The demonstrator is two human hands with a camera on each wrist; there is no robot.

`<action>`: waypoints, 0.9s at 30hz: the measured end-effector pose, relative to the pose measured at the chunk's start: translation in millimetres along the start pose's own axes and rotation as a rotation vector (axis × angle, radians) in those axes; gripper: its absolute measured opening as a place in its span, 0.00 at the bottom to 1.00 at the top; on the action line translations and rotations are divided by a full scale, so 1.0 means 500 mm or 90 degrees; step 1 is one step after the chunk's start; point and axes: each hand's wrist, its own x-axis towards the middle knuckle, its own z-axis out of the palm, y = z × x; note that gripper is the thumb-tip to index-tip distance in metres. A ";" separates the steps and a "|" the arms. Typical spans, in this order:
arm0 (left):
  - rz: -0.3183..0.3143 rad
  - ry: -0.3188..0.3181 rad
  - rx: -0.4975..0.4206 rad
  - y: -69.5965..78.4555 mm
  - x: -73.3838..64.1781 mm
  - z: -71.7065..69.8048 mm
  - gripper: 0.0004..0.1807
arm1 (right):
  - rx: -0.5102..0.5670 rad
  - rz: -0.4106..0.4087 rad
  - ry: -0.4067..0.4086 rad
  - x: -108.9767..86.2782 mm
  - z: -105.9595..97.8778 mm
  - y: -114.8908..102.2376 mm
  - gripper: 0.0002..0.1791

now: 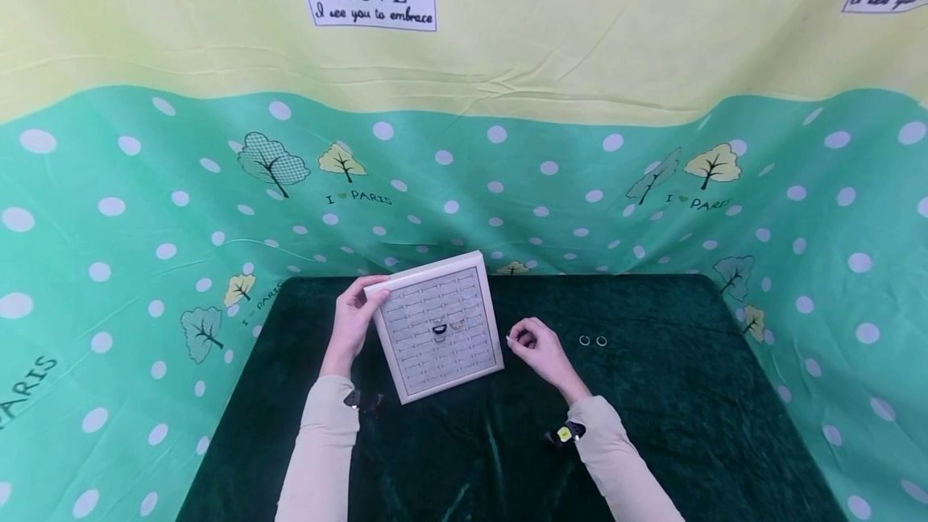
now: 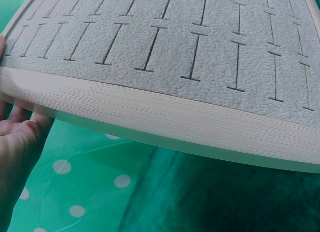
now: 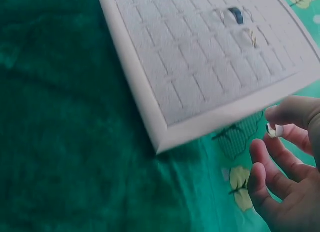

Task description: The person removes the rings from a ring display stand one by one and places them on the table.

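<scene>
My left hand (image 1: 351, 321) grips a white-framed ring display tray (image 1: 490, 329) at its upper left corner, thumb on the front and fingers behind the frame. The tray stands tilted, its grey slotted pad (image 2: 170, 51) facing me. Several rings sit near the middle of the pad, among them a dark ring (image 3: 235, 15) and a gold-toned ring (image 3: 252, 38). Just off the tray's right edge, my right hand (image 1: 540, 351) pinches a small shiny ring (image 3: 272, 131) between thumb and index finger; its other fingers are loosely bent.
Two rings, a left one (image 1: 584, 341) and a right one (image 1: 602, 341), lie side by side on the dark green velvet cloth (image 1: 674, 393) to the right of my right hand. Behind the table hangs a green and yellow printed curtain (image 1: 500, 184), also along both sides.
</scene>
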 end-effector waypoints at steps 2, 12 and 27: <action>-0.001 0.001 0.001 0.001 -0.001 0.000 0.16 | -0.001 0.006 0.008 -0.003 -0.007 0.010 0.04; -0.001 -0.005 0.013 0.001 -0.003 0.001 0.16 | -0.006 0.020 0.049 -0.015 -0.041 0.050 0.04; -0.006 -0.002 0.015 -0.015 0.002 -0.005 0.16 | -0.025 0.014 0.088 -0.042 -0.102 0.114 0.05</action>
